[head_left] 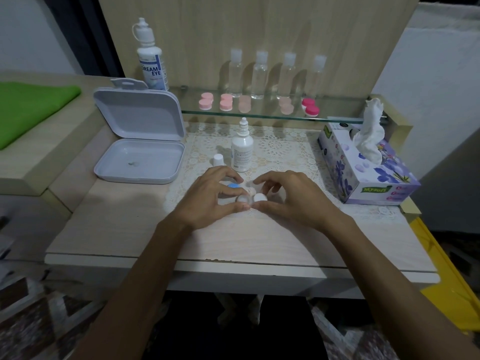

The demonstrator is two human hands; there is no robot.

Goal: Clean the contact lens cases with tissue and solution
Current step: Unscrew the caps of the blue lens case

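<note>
Lens case (pixel 245 198) sits between left hand (pixel 207 198) and right hand (pixel 293 198).

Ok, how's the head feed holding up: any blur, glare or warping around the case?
Head view: dim, soft light; the case between the left hand and right hand is slightly smeared and washed out; the glass shelf mirrors the clear bottles; wide-angle warping bends the table edge; the corners are dark.

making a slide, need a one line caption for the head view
Both hands hold a contact lens case on the lace mat, solution bottle uncapped behind it.
</note>
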